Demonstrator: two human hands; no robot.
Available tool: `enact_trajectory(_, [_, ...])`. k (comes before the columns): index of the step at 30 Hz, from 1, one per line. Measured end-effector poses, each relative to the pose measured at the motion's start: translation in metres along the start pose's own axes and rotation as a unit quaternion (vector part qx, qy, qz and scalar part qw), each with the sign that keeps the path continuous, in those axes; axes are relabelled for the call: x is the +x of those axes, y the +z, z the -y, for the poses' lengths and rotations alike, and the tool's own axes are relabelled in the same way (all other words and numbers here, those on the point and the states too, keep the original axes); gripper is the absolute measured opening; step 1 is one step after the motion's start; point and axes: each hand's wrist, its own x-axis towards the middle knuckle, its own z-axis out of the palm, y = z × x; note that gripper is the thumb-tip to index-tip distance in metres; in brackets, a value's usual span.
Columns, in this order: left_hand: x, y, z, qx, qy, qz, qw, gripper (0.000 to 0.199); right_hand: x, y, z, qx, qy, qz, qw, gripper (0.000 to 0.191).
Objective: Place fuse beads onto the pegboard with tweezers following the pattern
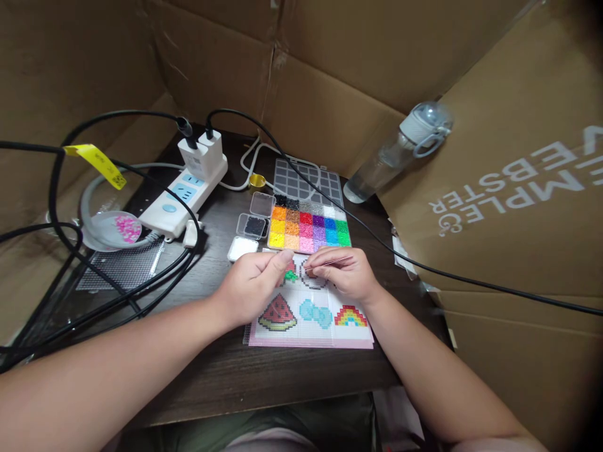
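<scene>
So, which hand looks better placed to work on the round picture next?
Probably the right hand: its fingers pinch a thin tool by the round picture. The left hand shows no tool.

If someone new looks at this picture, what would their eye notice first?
Probably the many-coloured bead tray, just beyond the left hand and right hand. Next, perhaps, the watermelon and rainbow on the pattern sheet, and the yellow tag on a black cable at left.
</scene>
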Motion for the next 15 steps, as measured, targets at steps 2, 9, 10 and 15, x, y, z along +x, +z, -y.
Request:
enact_trajectory(2, [-0.0003, -0.0001, 0.0005, -0.003, -0.001, 0.000, 1.000, 0.050, -0.0002, 0.0000, 0.0005, 0.005, 0.004, -0.002, 1.000, 0.007])
enact_trajectory(9, [-0.0016, 0.0001, 0.0007, -0.002, -0.001, 0.001, 1.000, 0.050, -0.0008, 0.0000, 0.0017, 0.022, 0.010, -0.006, 1.000, 0.007])
enact_trajectory(10, [-0.0016, 0.0002, 0.0005, 0.000, -0.001, 0.002, 1.000, 0.050, -0.0008, 0.0000, 0.0014, 0.023, 0.009, -0.004, 1.000, 0.007])
enact_trajectory(15, [-0.0003, -0.0002, 0.0001, 0.001, 0.002, 0.004, 1.000, 0.049, -0.0007, -0.0003, 0.0004, 0.014, 0.003, 0.002, 1.000, 0.006])
